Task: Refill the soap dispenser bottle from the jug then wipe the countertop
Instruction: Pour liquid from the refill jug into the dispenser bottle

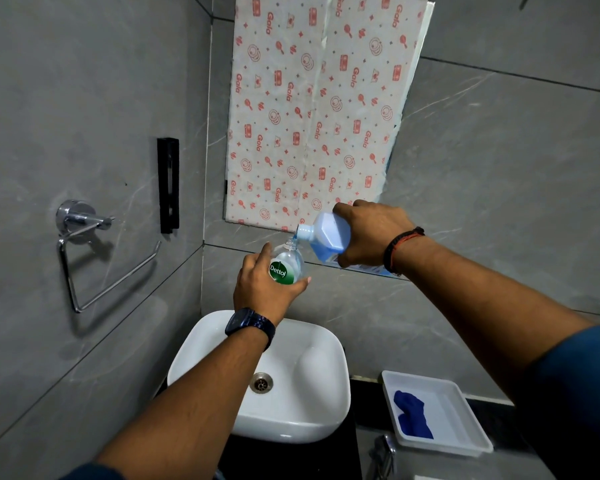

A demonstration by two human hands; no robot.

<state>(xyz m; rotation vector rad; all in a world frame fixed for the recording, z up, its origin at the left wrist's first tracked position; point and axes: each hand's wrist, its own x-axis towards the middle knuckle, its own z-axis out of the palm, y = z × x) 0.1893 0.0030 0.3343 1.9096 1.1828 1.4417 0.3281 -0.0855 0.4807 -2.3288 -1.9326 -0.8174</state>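
Hanging on the grey marbled tile wall at far left is a chrome towel ring [84, 258], a bent wire loop under a round polished mount, with a black rectangular holder [168, 185] beside it. Below sits a glossy white basin [312, 403], squarish with rounded corners and a metal drain [261, 382]. Above the basin, the left hand [262, 289], a dark watch [250, 325] on its wrist, wraps its fingers around the clear plastic Dettol dispenser bottle [286, 263], gripping the rounded body with the green label facing up and the open neck pointing toward the wall. Touching that neck from the right is the spout of the translucent jug [324, 237], faceted and pale blue, tipped steeply so a thin blue stream of soap runs into the bottle. The right hand [371, 233] clasps the jug's base from above, a dark thread band on the wrist. Behind both, patterned red-on-white paper [319, 109] covers a wall panel. At lower right, on the dark countertop [368, 396], a white rectangular plastic tray [465, 427] holds a crumpled blue cloth [411, 415].
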